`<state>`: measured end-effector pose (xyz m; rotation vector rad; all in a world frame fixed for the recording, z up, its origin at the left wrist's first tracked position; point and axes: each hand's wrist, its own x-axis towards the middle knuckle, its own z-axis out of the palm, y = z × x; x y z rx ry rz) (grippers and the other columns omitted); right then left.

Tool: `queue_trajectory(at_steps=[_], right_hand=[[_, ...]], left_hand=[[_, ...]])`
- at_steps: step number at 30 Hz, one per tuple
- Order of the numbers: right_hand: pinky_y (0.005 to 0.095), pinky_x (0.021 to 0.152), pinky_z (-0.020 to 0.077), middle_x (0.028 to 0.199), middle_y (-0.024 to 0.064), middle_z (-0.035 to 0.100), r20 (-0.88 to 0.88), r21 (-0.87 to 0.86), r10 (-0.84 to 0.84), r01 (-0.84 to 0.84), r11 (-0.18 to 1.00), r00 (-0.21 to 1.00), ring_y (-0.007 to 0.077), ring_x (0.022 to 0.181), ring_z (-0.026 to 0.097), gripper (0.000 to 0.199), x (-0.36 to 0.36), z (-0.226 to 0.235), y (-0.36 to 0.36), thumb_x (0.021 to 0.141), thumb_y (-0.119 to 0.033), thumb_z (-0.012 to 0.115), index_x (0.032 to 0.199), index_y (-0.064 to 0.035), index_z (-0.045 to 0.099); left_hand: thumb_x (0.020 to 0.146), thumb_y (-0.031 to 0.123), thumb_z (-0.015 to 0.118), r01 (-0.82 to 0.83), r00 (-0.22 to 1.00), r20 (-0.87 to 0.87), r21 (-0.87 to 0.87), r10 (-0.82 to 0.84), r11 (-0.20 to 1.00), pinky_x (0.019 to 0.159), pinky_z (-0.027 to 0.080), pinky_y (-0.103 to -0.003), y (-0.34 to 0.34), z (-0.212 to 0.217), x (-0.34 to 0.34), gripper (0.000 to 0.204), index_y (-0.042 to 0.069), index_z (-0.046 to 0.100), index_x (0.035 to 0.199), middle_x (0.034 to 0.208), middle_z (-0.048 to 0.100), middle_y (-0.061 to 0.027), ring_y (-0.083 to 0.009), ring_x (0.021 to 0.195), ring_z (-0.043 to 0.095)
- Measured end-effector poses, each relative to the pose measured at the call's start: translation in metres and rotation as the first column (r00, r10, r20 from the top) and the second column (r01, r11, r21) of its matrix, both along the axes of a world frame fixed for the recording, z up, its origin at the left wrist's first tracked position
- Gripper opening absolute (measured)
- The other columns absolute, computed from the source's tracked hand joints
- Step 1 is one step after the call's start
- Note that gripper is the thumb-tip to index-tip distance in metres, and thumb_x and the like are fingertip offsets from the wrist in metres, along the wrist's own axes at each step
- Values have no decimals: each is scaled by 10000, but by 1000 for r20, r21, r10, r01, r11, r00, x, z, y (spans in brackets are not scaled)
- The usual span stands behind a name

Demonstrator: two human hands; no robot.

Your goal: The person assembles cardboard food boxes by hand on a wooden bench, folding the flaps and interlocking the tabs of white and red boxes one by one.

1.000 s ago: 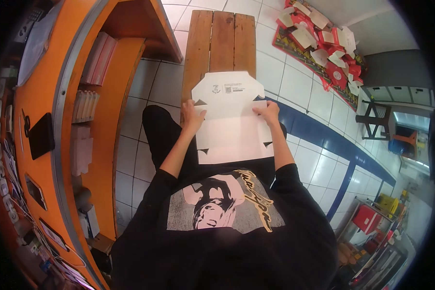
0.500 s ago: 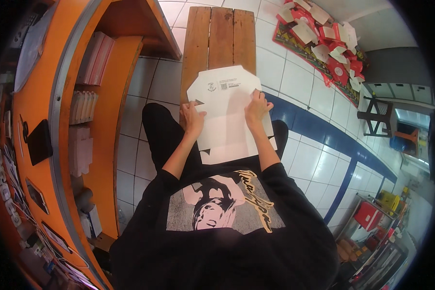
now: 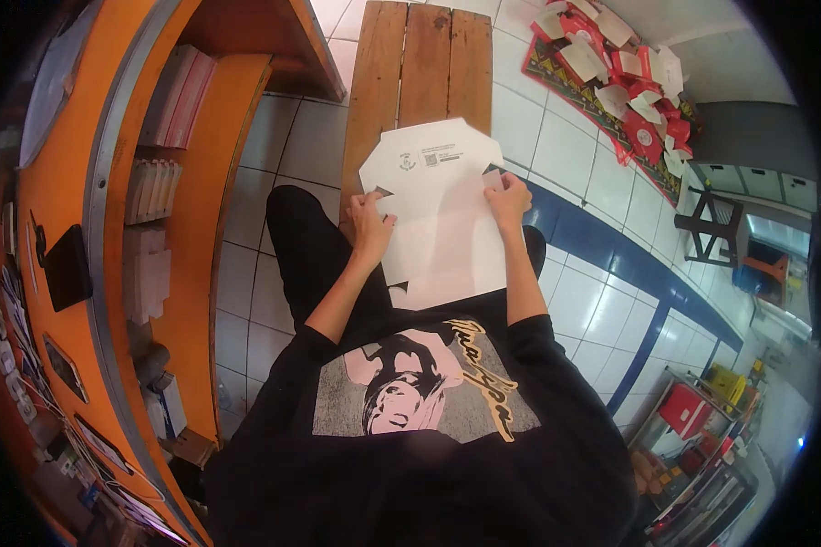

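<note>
A flat white cardboard box blank [image 3: 442, 228] lies over the near end of the wooden bench [image 3: 424, 68] and toward my lap. Its far corners are cut at a slant, small dark notches show along its sides, and a small printed patch sits near the far edge. My left hand [image 3: 370, 228] grips the left side beside a notch, fingers curled and thumb on the face. On the opposite side, my right hand [image 3: 509, 201] pinches the edge just below another notch. The fingertips under the card are hidden.
At left stands an orange shelf unit [image 3: 237, 155] holding stacked flat cartons [image 3: 182, 96]. Red and white folded boxes [image 3: 629, 82] lie piled on a patterned mat at the far right. A dark stool [image 3: 710, 223] and a crowded rack [image 3: 689, 428] stand at right.
My right hand has moved slightly right and nearer, its grip tighter at the edge. The cardboard's right side has shifted, and the view has moved a little.
</note>
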<state>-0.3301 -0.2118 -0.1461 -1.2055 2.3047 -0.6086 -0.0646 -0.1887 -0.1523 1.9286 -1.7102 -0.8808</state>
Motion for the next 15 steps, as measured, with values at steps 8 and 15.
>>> queue_trajectory(at_steps=[8, 15], right_hand=[[496, 846, 388, 660, 62, 526, -869, -84, 101, -347, 934, 484, 215, 641, 580, 50, 61, -39, 6, 796, -133, 597, 767, -93, 602], [467, 826, 452, 710, 71, 569, -522, -266, 85, -257, 929, 849, 256, 625, 599, 136, 33, -20, 6, 746, -134, 677, 787, -33, 595]], left_hand=[[648, 83, 769, -58, 998, -18, -66, 57, 996, 933, 348, -426, 5, -6, -5, 522, 76, 551, 1122, 1123, 478, -157, -336, 1092, 443], [663, 12, 731, -117, 987, -124, -152, 98, 982, 934, 346, -433, 6, -10, -2, 565, 12, 459, 1158, 1122, 426, -187, -352, 1072, 424]])
